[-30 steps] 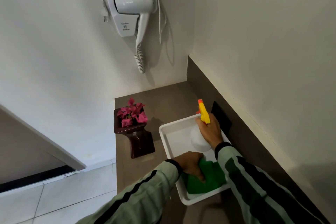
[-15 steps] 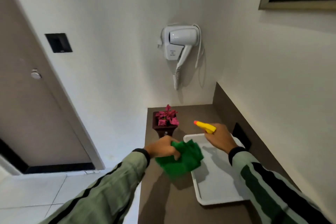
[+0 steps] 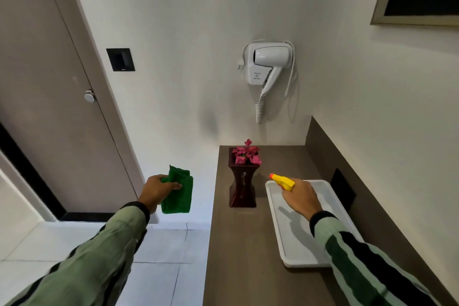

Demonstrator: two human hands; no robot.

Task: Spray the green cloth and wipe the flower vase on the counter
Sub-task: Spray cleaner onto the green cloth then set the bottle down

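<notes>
A folded green cloth point(image 3: 178, 194) hangs in the air left of the counter, pinched in my left hand point(image 3: 157, 189). My right hand point(image 3: 300, 197) grips a spray bottle with a yellow head and orange nozzle point(image 3: 283, 181); the nozzle points left toward the cloth, and the bottle's body is hidden by the hand. A dark red flower vase point(image 3: 243, 185) with pink flowers stands upright on the brown counter point(image 3: 238, 256), between my two hands.
A white tray point(image 3: 298, 243) lies on the counter under my right hand, by the dark backsplash. A white hair dryer point(image 3: 269, 63) hangs on the wall above the counter. A door point(image 3: 49, 107) stands at the left over a white tiled floor.
Both hands lifted out of the tray. My left hand carried the green cloth left, off the counter's edge; my right hand raised the spray bottle and turned its nozzle left. The view pulled back.
</notes>
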